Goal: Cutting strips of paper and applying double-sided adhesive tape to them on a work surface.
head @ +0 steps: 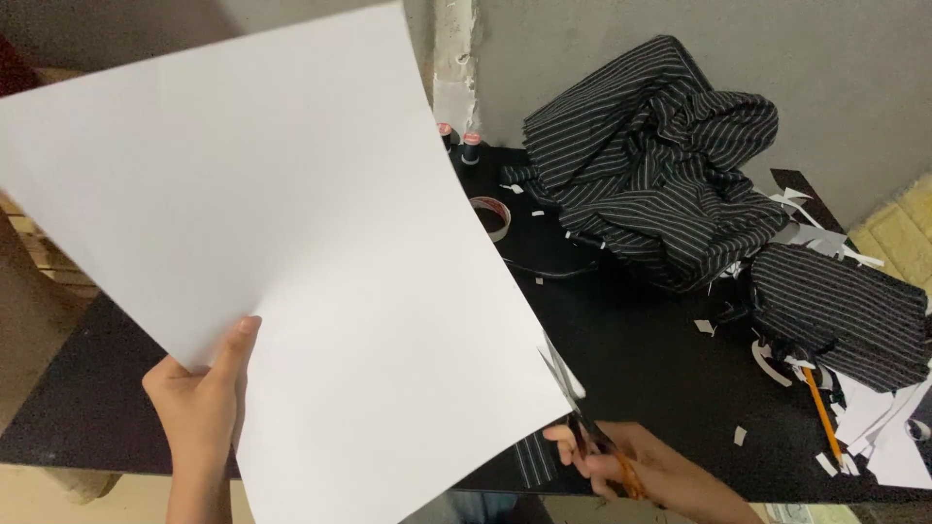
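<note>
A large white sheet of paper [291, 243] is held up over the black table [641, 359], filling the left half of the view. My left hand [199, 408] pinches its lower left edge, thumb on top. My right hand [631, 466] grips scissors [578, 398] with orange handles at the table's front edge. Their blades meet the sheet's right edge. The paper hides the table's left part.
A heap of black pinstriped fabric [650, 165] lies at the back, with a folded piece [840, 311] to its right. A tape roll [492, 215], two thread spools [470, 146], an orange pencil [823, 412] and several white paper scraps [893, 427] lie around.
</note>
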